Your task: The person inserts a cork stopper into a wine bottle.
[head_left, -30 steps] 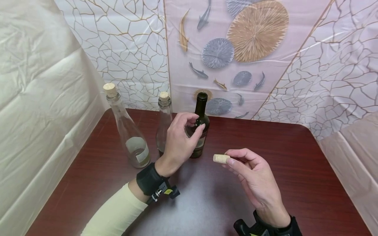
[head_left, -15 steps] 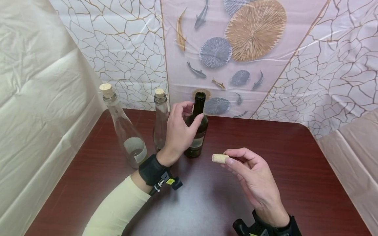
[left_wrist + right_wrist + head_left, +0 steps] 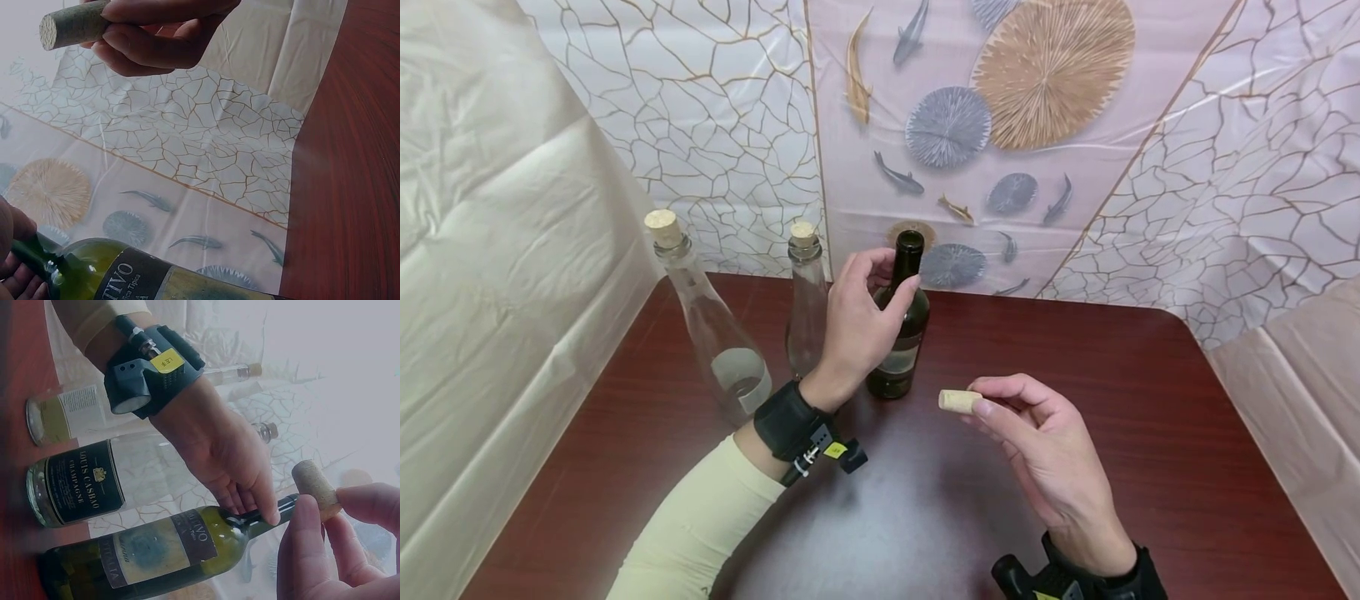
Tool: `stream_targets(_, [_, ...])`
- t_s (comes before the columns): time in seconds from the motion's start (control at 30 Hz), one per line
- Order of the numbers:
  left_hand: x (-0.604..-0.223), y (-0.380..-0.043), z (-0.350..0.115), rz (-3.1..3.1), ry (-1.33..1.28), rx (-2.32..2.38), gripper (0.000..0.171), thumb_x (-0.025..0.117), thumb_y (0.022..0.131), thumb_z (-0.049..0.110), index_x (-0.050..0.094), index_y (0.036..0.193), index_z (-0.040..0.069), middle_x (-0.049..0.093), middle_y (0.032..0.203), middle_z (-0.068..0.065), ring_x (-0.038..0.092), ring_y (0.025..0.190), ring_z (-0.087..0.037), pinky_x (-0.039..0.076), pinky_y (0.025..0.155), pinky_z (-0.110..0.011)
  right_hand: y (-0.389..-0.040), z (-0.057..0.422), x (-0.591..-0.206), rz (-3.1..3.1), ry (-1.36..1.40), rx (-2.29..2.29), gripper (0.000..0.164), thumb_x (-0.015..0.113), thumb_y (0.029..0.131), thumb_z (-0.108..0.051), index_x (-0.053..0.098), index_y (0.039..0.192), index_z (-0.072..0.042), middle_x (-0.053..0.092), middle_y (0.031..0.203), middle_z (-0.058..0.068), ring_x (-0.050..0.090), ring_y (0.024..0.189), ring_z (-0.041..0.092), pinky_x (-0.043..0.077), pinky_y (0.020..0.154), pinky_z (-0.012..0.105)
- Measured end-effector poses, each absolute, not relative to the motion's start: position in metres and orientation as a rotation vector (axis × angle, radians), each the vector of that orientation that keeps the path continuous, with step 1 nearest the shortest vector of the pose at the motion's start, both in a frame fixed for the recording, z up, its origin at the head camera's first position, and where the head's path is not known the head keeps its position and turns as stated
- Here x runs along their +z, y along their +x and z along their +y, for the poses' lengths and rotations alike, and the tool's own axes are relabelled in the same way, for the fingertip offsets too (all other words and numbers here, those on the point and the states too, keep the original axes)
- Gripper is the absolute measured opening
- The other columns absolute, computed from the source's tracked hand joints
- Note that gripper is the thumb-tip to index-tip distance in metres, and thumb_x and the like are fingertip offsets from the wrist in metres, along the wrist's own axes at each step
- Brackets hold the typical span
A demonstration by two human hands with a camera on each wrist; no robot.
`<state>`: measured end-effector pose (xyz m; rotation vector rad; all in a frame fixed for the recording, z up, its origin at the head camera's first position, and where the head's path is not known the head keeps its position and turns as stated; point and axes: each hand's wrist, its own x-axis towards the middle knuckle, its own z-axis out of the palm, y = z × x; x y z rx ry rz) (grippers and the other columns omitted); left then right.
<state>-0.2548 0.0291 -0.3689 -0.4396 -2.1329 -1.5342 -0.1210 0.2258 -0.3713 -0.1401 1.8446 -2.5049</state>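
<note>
My left hand (image 3: 861, 321) is at the neck of a dark green wine bottle (image 3: 912, 327), thumb on the near side and fingers curled behind it. The bottle stands upright on the table, its mouth uncorked; the right wrist view shows its printed label (image 3: 150, 550). To the right of it and lower, my right hand (image 3: 1048, 454) pinches a small pale cork (image 3: 957, 402) between thumb and fingers, one end sticking out to the left. A gap separates cork and bottle in the head view.
Left of my left hand stand two clear glass bottles: a middle one (image 3: 806, 312) and a far left one (image 3: 715, 329), each with a cork in its mouth. A dark red wooden table (image 3: 1150, 433) carries everything. Patterned cloth (image 3: 955, 204) hangs behind its back edge.
My left hand has come in from just beside the green bottle to its neck, thumb and fingers now around it. The right hand holds the cork in nearly the same place.
</note>
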Motion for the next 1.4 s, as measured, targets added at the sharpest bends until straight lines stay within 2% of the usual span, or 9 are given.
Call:
stream_targets(0.37, [-0.366,-0.246,0.027,-2.138,-0.468,-1.532,0.034,0.076,0.097,0.018,0.066,0.124,0.002,0.065,0.117,-0.013,0.068,0.1,-0.025,0.059,0.091,-0.038,-0.121,0.226,-0.37,1.841,-0.148,-2.52,0.028,0.062,0.097,0.011,0.076,0.112,-0.007,0.077,0.107,0.001,0.077,0.092,0.013,0.064,0.085,0.027])
stream_targets(0.7, [-0.367,-0.216,0.013,-2.117,-0.602,-1.509,0.029,0.078,0.094,0.015,0.069,0.12,0.007,0.066,0.11,-0.007,0.068,0.098,-0.017,0.058,0.084,-0.038,-0.119,0.23,-0.369,1.836,-0.158,-2.565,0.029,0.06,0.098,0.013,0.076,0.113,-0.006,0.078,0.106,0.002,0.078,0.092,0.014,0.064,0.084,0.025])
stream_targets(0.97, [-0.366,-0.186,0.0,-2.111,-0.68,-1.531,0.029,0.08,0.093,0.013,0.069,0.119,0.007,0.067,0.113,-0.005,0.066,0.102,-0.014,0.058,0.092,-0.029,-0.118,0.232,-0.365,1.833,-0.162,-2.576,0.029,0.06,0.098,0.013,0.076,0.113,-0.005,0.078,0.106,0.003,0.078,0.092,0.014,0.064,0.084,0.026])
stream_targets(1.13, [-0.365,-0.166,-0.01,-2.118,-0.708,-1.556,0.028,0.079,0.093,0.013,0.069,0.119,0.011,0.067,0.115,-0.002,0.064,0.099,-0.013,0.053,0.08,-0.025,-0.118,0.233,-0.364,1.858,-0.145,-2.537,0.026,0.06,0.099,0.011,0.075,0.114,-0.005,0.078,0.106,0.002,0.077,0.095,0.014,0.063,0.086,0.026])
stream_targets(1.2, [-0.364,-0.158,-0.013,-2.119,-0.713,-1.568,0.028,0.08,0.092,0.012,0.069,0.119,0.011,0.068,0.115,-0.002,0.064,0.099,-0.013,0.052,0.079,-0.025,-0.118,0.233,-0.364,1.86,-0.142,-2.527,0.025,0.06,0.099,0.01,0.075,0.114,-0.005,0.078,0.107,0.002,0.077,0.095,0.014,0.063,0.087,0.027])
stream_targets(1.4, [-0.364,-0.142,-0.02,-2.095,-0.749,-1.638,0.031,0.08,0.091,0.007,0.068,0.12,0.007,0.067,0.116,-0.005,0.067,0.102,-0.015,0.058,0.09,-0.028,-0.118,0.231,-0.365,1.846,-0.138,-2.538,0.026,0.061,0.098,0.011,0.076,0.113,-0.005,0.078,0.107,0.002,0.077,0.096,0.014,0.063,0.09,0.029])
